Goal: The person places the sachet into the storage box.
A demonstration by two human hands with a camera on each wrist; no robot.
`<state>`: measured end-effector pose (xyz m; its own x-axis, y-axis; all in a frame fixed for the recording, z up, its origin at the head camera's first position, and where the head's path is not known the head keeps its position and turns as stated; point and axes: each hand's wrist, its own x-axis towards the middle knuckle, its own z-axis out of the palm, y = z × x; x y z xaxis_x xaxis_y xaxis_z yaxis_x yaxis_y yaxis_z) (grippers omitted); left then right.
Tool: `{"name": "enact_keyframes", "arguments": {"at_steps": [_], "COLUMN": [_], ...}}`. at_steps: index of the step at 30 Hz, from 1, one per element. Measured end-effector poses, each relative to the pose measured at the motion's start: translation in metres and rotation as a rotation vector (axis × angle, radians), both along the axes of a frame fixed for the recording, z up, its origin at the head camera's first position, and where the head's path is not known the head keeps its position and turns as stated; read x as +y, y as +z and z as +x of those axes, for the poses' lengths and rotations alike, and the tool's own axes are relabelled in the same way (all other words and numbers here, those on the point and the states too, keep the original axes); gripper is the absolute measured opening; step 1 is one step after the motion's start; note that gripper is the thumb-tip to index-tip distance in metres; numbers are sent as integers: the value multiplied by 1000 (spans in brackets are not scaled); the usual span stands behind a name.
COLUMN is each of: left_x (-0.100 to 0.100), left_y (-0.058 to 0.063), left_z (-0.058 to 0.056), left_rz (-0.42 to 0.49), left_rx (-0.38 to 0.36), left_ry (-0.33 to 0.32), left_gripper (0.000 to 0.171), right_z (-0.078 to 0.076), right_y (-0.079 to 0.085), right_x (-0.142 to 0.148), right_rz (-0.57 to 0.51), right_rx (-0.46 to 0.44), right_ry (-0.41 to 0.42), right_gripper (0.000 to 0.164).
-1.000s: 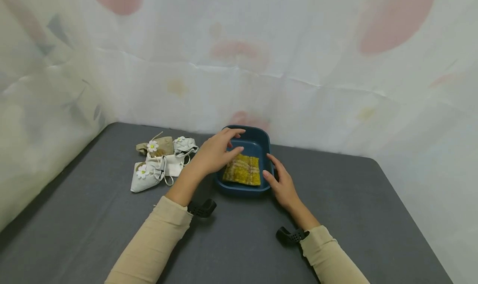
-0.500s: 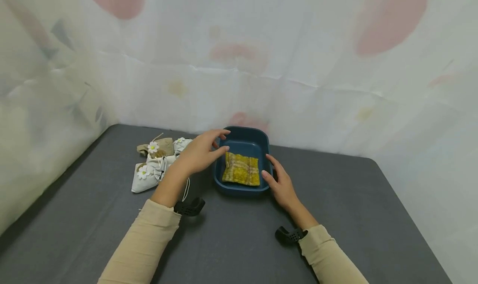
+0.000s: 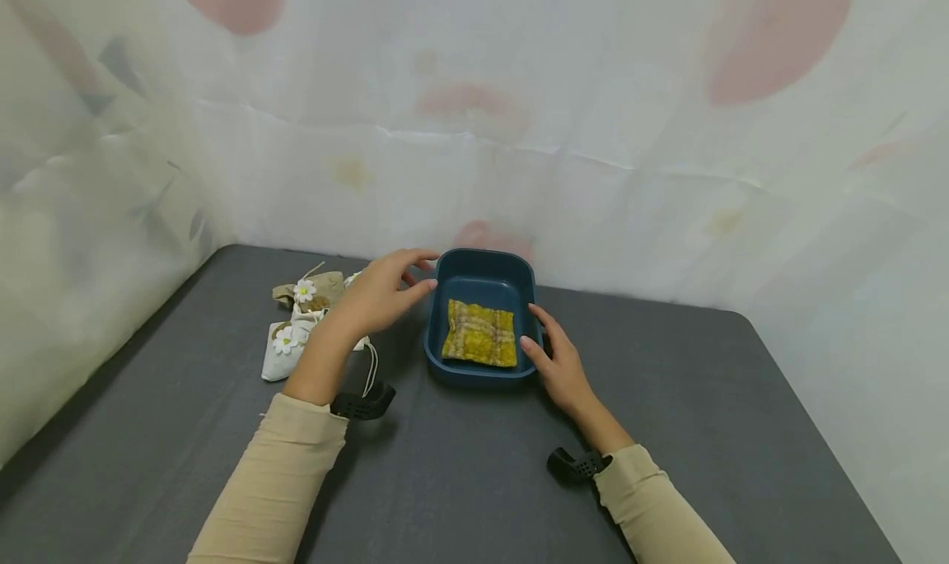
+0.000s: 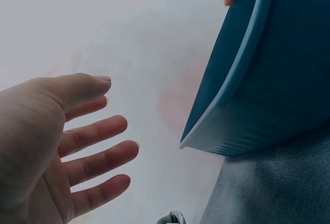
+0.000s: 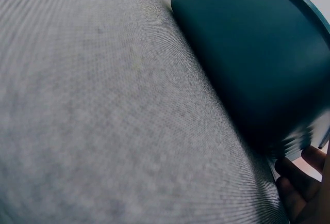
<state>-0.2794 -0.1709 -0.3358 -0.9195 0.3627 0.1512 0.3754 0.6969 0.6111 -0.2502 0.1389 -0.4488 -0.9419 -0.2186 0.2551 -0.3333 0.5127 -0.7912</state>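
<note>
Left hand (image 3: 374,297) empty and loose, beside blue bin (image 3: 482,377). Right hand (image 3: 561,372) pinches its rim; best grip lightly, bin flat (yellow pouch (image 3: 480,334) lies inside).

Head view: the person's bare left hand (image 3: 373,298) partly hides the small off-white and tan cloth pouches (image 3: 277,358); count indeterminate. Both wrist views crop the dark-blue, round-cornered tray (image 3: 489,288) at the frame edge; the right one also cuts off the bare right hand (image 5: 305,185).
</note>
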Motion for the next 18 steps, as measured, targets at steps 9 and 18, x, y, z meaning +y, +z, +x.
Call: {"name": "enact_keyframes", "arguments": {"at_steps": [9,18], "left_x": [0,1], "left_y": [-1,1], "left_z": [-2,-1], "left_rz": [-4,-11], "left_rx": [-10,-25], "left_ry": [-27,-51], "left_gripper": [50,47], "right_z": [1,1], "right_y": [-1,-1], "right_x": [0,-3], "right_rz": [-3,-9], "right_rx": [-10,-8], "right_ry": [-17,-13], "right_gripper": [58,59]}}
